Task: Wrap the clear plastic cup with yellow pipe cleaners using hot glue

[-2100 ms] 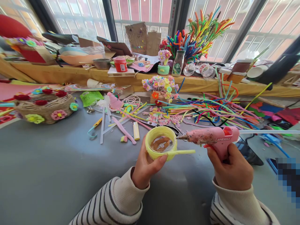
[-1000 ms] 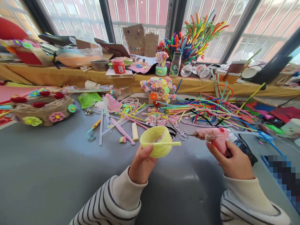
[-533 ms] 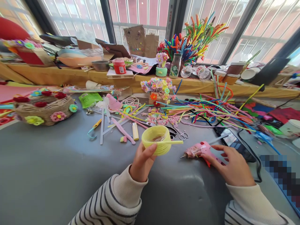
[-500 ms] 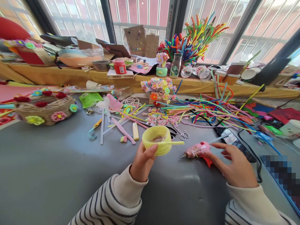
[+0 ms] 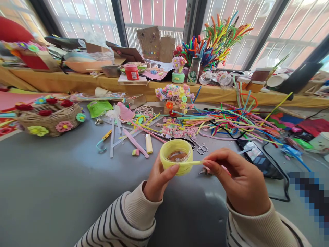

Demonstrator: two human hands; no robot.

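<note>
A small round cup wrapped in yellow pipe cleaner [image 5: 177, 156] rests in my left hand [image 5: 160, 178], with the thumb pressed on its front wall. From the cup a straight yellow end [image 5: 197, 163] sticks out to the right. My right hand [image 5: 238, 178] pinches the tip of that end between thumb and forefinger. Behind the right hand lies a pink glue gun [image 5: 207, 171] on the grey table, mostly hidden; its metal nozzle shows.
Scissors [image 5: 202, 147], a yellow lighter [image 5: 148, 143] and clear glue sticks [image 5: 112, 139] lie beyond the cup. A flowered basket [image 5: 51, 120] stands left. Loose pipe cleaners [image 5: 226, 120] and a phone [image 5: 264, 161] lie to the right.
My right hand has moved left from beside the glue gun and closed on the yellow end. The cup in my left hand has shifted slightly right and tilted, showing more of its inside.
</note>
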